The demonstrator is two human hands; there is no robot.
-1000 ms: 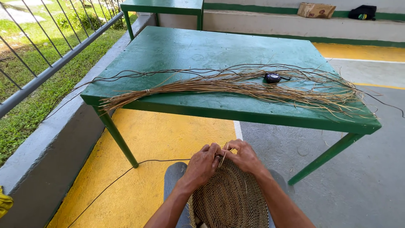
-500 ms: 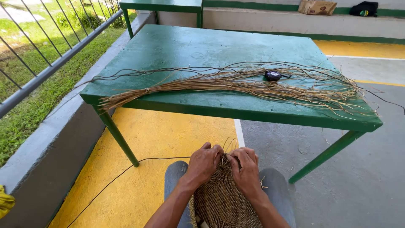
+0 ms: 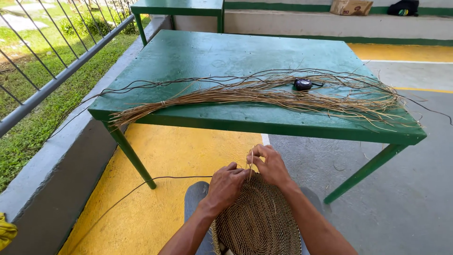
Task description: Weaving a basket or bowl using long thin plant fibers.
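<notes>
While pinching pale strands [image 3: 251, 160] together at one woven basket's [image 3: 258, 222] rim: left hand [image 3: 226, 186], right hand [image 3: 270, 165]; worktop [image 3: 212, 56] bearing one fibre bundle [image 3: 264, 94].

The scene is being lit by strong daylight, which is arriving from the open side beyond the railing [image 3: 56, 78] to the left of the green table [image 3: 245, 61]. The tabletop is being evenly brightened, with a faint sheen being shown on its far half. A soft shadow is being cast beneath the table onto the yellow floor [image 3: 179, 156], where the paint is being rendered very saturated. Sharp focus is being held across the table and beyond it; no motion blur is being seen. Straight lines far from the table, at the frame's edges, are being bent slightly by wide-angle distortion
</notes>
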